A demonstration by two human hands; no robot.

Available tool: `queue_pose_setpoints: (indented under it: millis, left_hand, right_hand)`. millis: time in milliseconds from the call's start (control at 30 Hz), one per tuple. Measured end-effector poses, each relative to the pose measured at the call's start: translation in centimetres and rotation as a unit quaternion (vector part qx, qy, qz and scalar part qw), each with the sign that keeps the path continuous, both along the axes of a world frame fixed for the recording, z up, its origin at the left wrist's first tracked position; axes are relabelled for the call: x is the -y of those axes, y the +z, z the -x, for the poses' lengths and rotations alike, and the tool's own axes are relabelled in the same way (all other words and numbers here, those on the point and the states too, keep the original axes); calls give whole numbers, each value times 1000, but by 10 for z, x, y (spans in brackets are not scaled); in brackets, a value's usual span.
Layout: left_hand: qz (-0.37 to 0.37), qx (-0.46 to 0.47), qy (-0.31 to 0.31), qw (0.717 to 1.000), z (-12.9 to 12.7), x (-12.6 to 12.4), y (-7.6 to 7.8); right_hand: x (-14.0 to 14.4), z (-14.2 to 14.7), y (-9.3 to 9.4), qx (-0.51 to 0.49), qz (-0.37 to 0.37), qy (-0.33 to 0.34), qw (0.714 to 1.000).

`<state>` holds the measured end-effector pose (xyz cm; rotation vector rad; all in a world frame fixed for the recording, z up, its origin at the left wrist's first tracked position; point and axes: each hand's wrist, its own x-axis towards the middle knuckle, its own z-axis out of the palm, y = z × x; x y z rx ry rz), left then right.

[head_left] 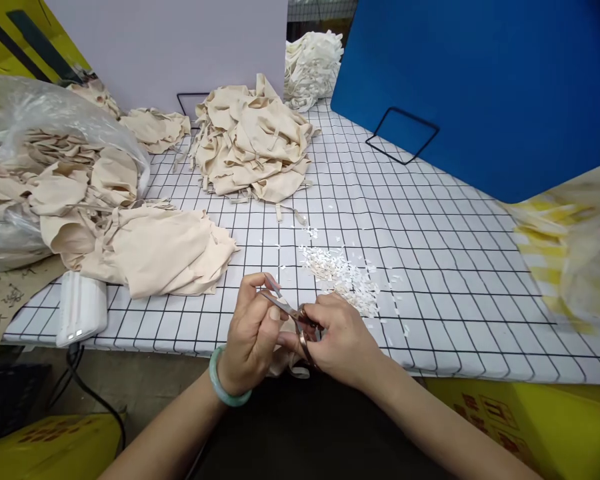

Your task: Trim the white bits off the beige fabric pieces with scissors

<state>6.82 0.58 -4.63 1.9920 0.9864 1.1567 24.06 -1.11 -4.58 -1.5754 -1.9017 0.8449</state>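
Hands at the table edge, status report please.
Left hand pinching a beige fabric strip. Right hand shut on small metal snips. White clippings pile just beyond, on the grid-patterned tablecloth. Nothing between the hands.

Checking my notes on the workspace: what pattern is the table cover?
White with a black grid of squares, table cover, seen clearly in the head view.

Small metal scissors (pixel 293 313), bronze-toned, sit at the near table edge, blades pointing up-left, slightly parted. A thin beige fabric piece (pixel 286 357) hangs below them, drooping over the edge, partly hidden, its full shape unclear
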Motion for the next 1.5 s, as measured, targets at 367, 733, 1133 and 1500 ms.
queue_pose_setpoints:
  millis: [367,733,1133,1500]
  left_hand:
    - [84,7,-78,993,-22,-22,-8]
    - [108,-297,-24,949,67,25,-22]
    - [92,-77,51,991,18,-144,100]
    - [119,-50,86,988,-39,-152,5]
  right_hand:
    - [4,-54,-22,50,115,-140,982]
    - [34,-2,-26,-97,108,69,987]
    - [-157,24,70,-321,-1,-20,947]
    - [-170,11,-1,-213,56,-44,975]
